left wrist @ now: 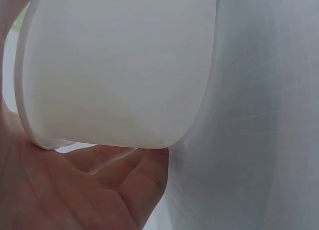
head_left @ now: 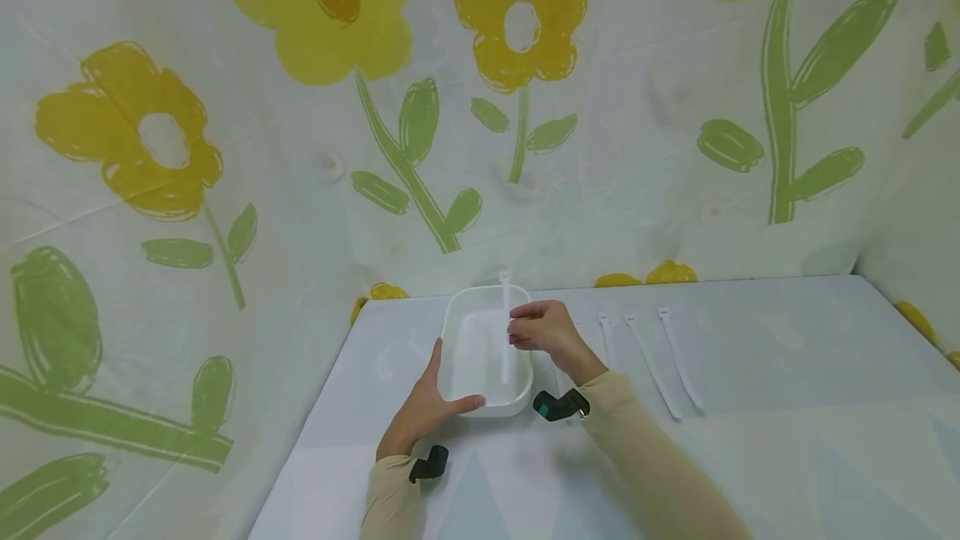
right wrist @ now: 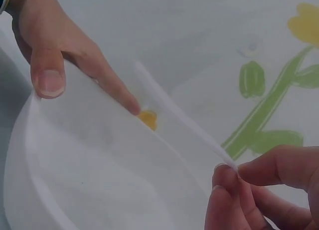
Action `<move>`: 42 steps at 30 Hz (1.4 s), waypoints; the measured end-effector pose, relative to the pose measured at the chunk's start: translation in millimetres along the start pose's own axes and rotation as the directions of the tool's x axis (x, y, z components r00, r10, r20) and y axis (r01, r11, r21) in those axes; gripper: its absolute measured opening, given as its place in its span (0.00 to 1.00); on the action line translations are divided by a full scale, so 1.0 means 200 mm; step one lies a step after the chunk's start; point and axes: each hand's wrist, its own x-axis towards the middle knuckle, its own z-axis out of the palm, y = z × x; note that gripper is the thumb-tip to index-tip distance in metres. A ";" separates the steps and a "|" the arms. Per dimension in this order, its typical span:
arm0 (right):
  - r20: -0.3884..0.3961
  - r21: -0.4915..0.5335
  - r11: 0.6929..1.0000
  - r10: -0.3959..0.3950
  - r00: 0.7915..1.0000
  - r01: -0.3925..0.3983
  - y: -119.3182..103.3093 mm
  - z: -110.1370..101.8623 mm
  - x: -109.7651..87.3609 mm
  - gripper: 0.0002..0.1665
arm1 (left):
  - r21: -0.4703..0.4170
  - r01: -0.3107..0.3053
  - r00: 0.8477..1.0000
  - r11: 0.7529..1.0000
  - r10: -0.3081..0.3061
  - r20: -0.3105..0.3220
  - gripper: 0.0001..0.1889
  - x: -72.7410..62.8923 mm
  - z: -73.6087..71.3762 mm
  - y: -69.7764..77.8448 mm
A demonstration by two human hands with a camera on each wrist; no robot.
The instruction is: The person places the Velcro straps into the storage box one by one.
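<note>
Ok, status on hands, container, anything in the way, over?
Left hand holding white container. Right hand pinching raised white strip; contact with container unclear. Similar strips on table to the right, seemingly out of the way.

No readable text or labels.

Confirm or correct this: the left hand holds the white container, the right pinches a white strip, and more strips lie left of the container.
Wrong side: the head view shows the other strips right of the white container. The left hand holds it and the right hand pinches a white strip.
</note>
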 end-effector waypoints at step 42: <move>0.041 0.080 0.995 0.049 0.998 -0.052 0.11 0.28 0.13 0.15 | -0.001 -0.011 1.000 1.000 0.011 0.030 0.70 -0.01 -0.01 0.00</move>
